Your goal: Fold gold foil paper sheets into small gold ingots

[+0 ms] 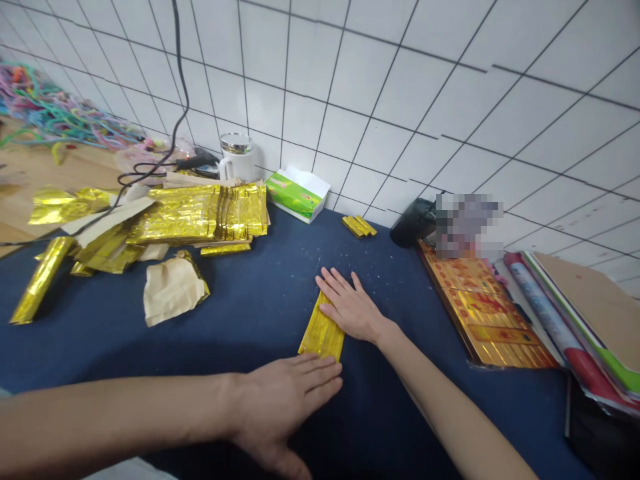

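Note:
A strip of gold foil paper [323, 331] with lengthwise creases lies flat on the dark blue tabletop. My right hand [349, 308] rests palm down on its far end, fingers stretched out. At the near end, the fingertips of my left hand [290, 397] lie flat over the paper's edge, with the thumb spread toward me. A big pile of gold foil paper [200, 210] is to the left. In front of that pile sits a crumpled piece of paper [173, 290], its tan side up. A rolled gold piece [43, 280] lies farther left.
Along the white tiled wall stand a lidded white mug [237, 157], a green tissue pack [299, 192], small folded gold pieces [359, 226] and a black cup [413, 222]. Orange-gold packets [490, 307] and stacked folders [575, 320] are at right. A black cable [180, 73] hangs at left near colourful pipe cleaners [60, 110].

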The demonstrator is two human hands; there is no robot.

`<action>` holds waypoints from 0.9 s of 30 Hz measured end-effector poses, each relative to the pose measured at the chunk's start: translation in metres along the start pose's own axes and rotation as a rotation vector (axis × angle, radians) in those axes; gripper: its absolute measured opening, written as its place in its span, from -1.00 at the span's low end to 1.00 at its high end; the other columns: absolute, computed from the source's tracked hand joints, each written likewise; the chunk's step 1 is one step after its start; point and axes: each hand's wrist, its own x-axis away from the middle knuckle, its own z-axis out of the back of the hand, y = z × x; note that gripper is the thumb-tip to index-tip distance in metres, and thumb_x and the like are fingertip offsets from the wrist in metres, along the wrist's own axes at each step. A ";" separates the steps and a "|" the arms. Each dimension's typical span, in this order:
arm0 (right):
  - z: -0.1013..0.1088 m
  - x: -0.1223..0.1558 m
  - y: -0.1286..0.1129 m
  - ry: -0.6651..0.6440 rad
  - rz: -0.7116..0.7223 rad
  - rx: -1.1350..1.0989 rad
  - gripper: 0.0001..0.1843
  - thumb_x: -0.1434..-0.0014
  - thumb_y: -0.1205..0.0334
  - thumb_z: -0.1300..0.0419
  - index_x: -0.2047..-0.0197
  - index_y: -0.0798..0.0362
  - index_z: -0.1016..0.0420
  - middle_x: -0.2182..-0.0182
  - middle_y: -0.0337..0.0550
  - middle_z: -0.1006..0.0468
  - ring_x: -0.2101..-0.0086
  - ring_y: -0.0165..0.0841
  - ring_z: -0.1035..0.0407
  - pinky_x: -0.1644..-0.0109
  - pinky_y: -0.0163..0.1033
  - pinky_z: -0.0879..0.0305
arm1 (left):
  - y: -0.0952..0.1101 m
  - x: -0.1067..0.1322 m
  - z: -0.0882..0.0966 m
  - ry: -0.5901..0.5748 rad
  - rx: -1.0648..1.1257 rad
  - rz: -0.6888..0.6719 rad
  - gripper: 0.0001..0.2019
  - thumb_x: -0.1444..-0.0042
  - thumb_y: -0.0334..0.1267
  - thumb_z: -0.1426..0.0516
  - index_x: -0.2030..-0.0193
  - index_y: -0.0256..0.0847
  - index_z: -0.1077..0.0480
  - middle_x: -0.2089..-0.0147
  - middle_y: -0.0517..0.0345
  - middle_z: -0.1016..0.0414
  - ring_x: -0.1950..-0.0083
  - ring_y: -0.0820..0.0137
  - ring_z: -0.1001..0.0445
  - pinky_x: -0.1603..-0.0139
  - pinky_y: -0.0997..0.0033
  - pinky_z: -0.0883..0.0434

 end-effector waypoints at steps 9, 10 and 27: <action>-0.004 0.000 -0.001 0.027 0.008 -0.029 -0.40 -0.27 -0.02 0.27 -0.31 0.02 0.14 -0.30 -0.08 0.11 -0.26 -0.16 0.23 -0.21 0.27 0.25 | -0.031 -0.011 0.006 0.013 -0.044 0.010 -0.03 0.05 0.21 -0.08 -0.32 -0.42 0.17 -0.35 -0.21 0.18 -0.36 0.11 0.20 -0.33 0.15 0.19; -0.004 -0.001 -0.001 0.032 0.008 -0.041 -0.40 -0.27 -0.02 0.26 -0.31 0.02 0.13 -0.30 -0.08 0.11 -0.26 -0.16 0.23 -0.21 0.27 0.26 | -0.033 -0.011 0.003 0.011 -0.044 0.008 -0.01 0.06 0.22 -0.09 -0.33 -0.42 0.19 -0.35 -0.21 0.21 -0.36 0.11 0.21 -0.33 0.14 0.20; 0.013 0.066 -0.027 0.103 0.101 -0.273 -0.49 -0.27 0.10 0.08 -0.22 0.13 -0.13 -0.20 0.01 -0.17 -0.21 -0.26 0.01 -0.24 0.07 0.06 | -0.030 -0.012 0.002 -0.007 -0.075 0.024 0.03 0.12 0.26 -0.09 -0.32 -0.43 0.16 -0.36 -0.23 0.23 -0.36 0.08 0.24 -0.33 0.12 0.21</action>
